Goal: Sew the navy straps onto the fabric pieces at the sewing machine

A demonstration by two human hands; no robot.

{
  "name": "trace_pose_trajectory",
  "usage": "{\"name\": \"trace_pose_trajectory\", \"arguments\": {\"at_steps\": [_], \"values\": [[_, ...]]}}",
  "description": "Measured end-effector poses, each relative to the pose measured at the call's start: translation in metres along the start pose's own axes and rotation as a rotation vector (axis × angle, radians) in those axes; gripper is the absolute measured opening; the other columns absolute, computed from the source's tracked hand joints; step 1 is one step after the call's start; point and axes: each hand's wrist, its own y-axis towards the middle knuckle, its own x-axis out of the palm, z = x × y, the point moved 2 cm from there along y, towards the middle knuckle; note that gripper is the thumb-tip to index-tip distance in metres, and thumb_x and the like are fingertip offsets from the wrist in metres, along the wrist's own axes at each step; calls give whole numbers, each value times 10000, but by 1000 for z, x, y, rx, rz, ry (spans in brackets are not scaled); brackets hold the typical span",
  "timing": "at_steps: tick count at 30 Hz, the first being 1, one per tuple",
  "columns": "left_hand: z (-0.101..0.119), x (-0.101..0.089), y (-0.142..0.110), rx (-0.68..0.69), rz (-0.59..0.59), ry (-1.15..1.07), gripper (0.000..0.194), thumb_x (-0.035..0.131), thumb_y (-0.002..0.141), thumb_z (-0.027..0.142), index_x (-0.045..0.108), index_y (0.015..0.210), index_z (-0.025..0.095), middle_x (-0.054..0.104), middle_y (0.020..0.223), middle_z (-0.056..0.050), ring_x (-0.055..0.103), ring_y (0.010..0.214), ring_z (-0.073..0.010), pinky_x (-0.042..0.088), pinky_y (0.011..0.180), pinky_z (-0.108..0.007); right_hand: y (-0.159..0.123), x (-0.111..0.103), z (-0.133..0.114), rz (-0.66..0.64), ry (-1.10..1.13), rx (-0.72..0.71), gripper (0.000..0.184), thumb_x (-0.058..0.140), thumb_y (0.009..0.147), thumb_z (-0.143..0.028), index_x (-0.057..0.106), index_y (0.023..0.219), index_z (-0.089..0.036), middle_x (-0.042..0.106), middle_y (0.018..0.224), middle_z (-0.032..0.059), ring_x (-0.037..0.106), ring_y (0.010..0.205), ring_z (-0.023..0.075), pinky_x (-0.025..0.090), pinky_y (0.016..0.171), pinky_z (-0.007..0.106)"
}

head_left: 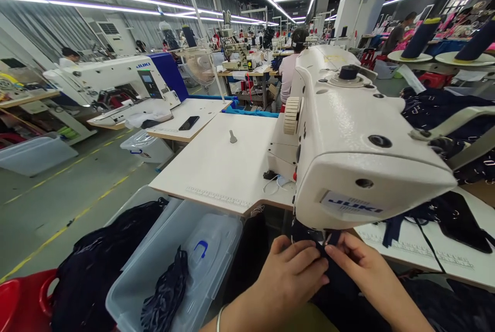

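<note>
Both hands are close together under the head of a white JUKI sewing machine [348,167]. My left hand [290,270], with a band on its wrist, has its fingers curled over dark navy fabric [325,260] near the needle area. My right hand [358,254] pinches the same fabric between thumb and fingers, just right of the needle. The fabric hangs down between my wrists. The machine head and my fingers hide most of the stitching spot, and the fabric's exact shape cannot be made out.
A white table [220,162] extends left, with a small grey metal piece [232,137] on it. Below stands a clear plastic bin [131,285] holding dark strips. At right are a black phone [462,223] and dark strapping. A person [288,71] sits ahead.
</note>
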Motion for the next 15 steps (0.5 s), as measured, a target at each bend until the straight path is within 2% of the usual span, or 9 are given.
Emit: {"name": "trace_pose_trajectory", "arguments": {"at_steps": [3,6,9,11,15], "values": [[0,-1,5,-173,79,-119,226,467,995,372,592,1036,189,659,1078,-60,621,939,-159,429,800,-297,-10,1,-7,49,-8,-107,226,606,848,-453,663,802,-239,632,727,-19,596,694,158,504,657,200],[1,-2,9,-288,51,-171,317,470,977,434,553,1134,172,672,992,-61,601,849,-184,445,747,-315,-18,2,-10,80,-39,-227,150,612,858,-386,680,800,-265,677,808,-11,639,770,171,520,701,189],[3,-4,11,-297,44,-144,221,489,971,396,625,970,221,642,811,-14,548,736,-183,403,674,-316,-23,3,-8,121,-58,-316,99,616,862,-332,676,802,-282,685,823,-12,656,779,170,531,701,182],[5,-6,10,-287,73,-119,224,510,962,380,638,865,223,619,769,-11,522,724,-183,372,656,-315,-25,3,-7,151,-62,-372,77,620,861,-305,672,805,-289,687,820,-15,662,768,167,537,699,179],[7,-6,7,-282,121,-135,184,514,963,336,653,905,229,618,770,-10,502,724,-176,347,654,-309,-27,5,-9,191,-79,-486,76,622,857,-255,667,810,-295,685,813,-21,665,740,156,544,677,174]]}}
